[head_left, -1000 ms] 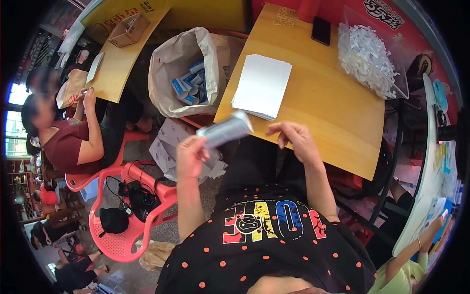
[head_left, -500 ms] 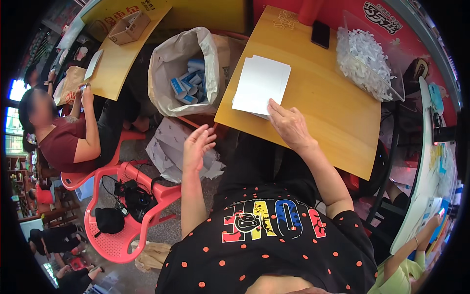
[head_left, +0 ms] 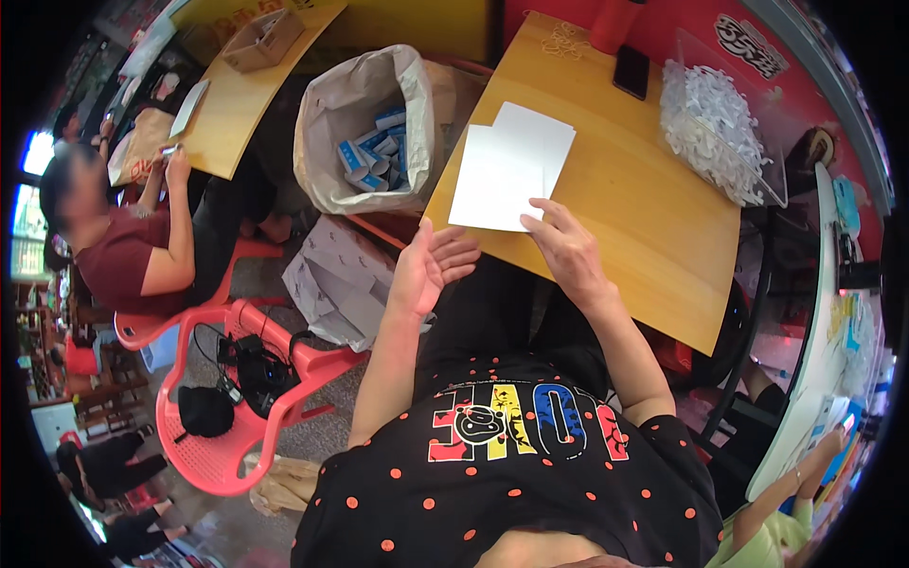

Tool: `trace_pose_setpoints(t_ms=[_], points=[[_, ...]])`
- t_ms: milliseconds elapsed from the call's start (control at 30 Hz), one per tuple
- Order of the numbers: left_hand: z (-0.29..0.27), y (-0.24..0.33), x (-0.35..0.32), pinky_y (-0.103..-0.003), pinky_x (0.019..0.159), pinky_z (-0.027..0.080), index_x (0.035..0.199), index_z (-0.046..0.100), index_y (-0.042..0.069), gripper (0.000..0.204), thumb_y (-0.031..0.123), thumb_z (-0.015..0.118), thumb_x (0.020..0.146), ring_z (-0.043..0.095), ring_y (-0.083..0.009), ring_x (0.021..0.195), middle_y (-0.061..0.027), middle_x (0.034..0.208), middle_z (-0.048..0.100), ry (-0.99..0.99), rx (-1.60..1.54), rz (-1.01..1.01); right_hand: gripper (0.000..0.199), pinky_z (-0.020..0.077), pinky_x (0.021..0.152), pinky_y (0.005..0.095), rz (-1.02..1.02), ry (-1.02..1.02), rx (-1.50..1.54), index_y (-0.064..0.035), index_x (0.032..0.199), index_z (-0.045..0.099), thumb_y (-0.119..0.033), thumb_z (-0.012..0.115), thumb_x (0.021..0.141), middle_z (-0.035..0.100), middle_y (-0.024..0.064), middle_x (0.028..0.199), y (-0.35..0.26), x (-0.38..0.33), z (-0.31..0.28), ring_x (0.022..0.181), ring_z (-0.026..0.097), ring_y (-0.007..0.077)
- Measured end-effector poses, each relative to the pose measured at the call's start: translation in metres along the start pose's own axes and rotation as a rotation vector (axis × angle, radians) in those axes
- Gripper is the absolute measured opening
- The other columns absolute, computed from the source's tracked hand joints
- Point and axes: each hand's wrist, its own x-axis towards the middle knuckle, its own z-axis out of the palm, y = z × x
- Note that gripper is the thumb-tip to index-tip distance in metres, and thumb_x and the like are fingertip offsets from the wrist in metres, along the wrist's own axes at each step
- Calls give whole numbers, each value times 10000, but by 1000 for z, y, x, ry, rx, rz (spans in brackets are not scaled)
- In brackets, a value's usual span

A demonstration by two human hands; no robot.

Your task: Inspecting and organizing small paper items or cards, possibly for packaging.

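A white paper sheet lies skewed over a small stack of white sheets on the wooden table. My right hand has its thumb and fingers pinched on the near right corner of that upper sheet. Left of it, my left hand is held at the table's near edge, palm turned up and fingers stretched out. It holds nothing and is just short of the sheet.
The wooden table carries a clear bin of curled white strips, a phone, a red cylinder and rubber bands. A large bag with blue-white rolled pieces stands left. Beyond a pink chair sits a co-worker.
The upper sheet has slid toward me and left off the stack, pinched by my right hand. My left hand has moved right, closer to the table edge.
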Motion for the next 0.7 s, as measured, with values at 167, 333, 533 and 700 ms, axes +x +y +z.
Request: trace_pose_setpoints(t_ms=[167, 333, 533, 700], points=[[6, 4, 5, -370, 913, 491, 1241, 499, -18, 379, 214, 520, 941, 608, -241, 1044, -148, 1132, 617, -129, -370, -37, 196, 533, 683, 320, -180, -169, 300, -42, 958, 658, -7, 644, 766, 652, 109, 962, -31, -22, -34, 822, 650, 256], [6, -9, -14, -357, 873, 522, 1155, 577, -30, 314, -70, 536, 846, 631, -264, 994, -173, 1107, 632, -165, -107, 205, 37, 487, 627, 254, 437, -334, 683, -9, 824, 677, -40, 656, 821, 652, 67, 746, -51, -30, -51, 743, 625, 140], [38, -1, -31, -349, 915, 478, 876, 714, -4, 252, -120, 557, 716, 599, -278, 1068, -224, 1172, 601, -216, 615, 701, 106, 414, 753, 224, 716, -23, 1101, -1, 804, 670, -105, 683, 816, 613, 25, 887, -26, -28, -39, 812, 545, 92], [52, 11, -41, -371, 973, 445, 867, 692, -8, 258, -147, 558, 696, 543, -324, 1176, -196, 1228, 576, -347, 1219, 987, 107, 423, 822, 251, 777, -45, 1286, 0, 824, 682, -107, 680, 826, 617, 70, 1005, -12, -29, -21, 897, 554, 110]])
